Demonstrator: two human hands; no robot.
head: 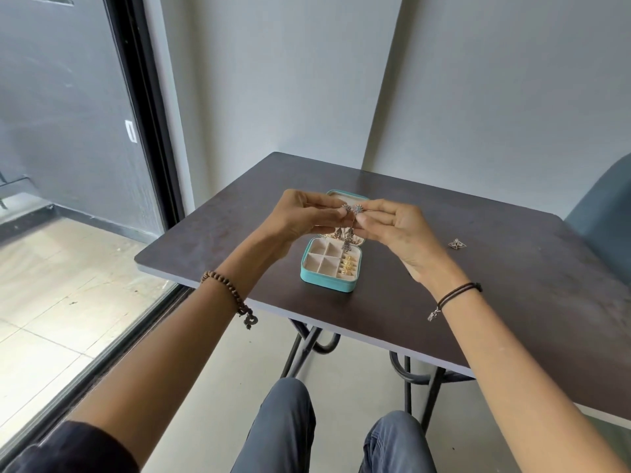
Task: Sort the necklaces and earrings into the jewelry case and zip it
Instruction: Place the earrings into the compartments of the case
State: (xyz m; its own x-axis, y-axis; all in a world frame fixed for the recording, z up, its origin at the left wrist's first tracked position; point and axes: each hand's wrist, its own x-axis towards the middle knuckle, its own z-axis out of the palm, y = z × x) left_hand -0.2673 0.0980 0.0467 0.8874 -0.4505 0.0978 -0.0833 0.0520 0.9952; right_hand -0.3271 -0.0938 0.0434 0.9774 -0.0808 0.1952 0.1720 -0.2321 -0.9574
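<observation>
A teal jewelry case (pixel 309 278) lies open on the dark table (pixel 495 302), its lid standing up behind my hands. Its cream tray has square compartments on the left and gold rings (pixel 348 266) in the slots on the right. Above the case, my left hand (pixel 300 216) and my right hand (pixel 396 227) each pinch the top of a silver dangling earring. The two earrings (pixel 345 235) hang side by side between my fingertips, over the tray's back edge. Another small silver earring (pixel 456 244) lies on the table to the right.
The table stands against a grey wall corner. A glass door with a black frame (pixel 146 131) runs along the left. A blue chair back (pixel 604 213) shows at the right edge. My knees (pixel 286 421) are under the table's front edge.
</observation>
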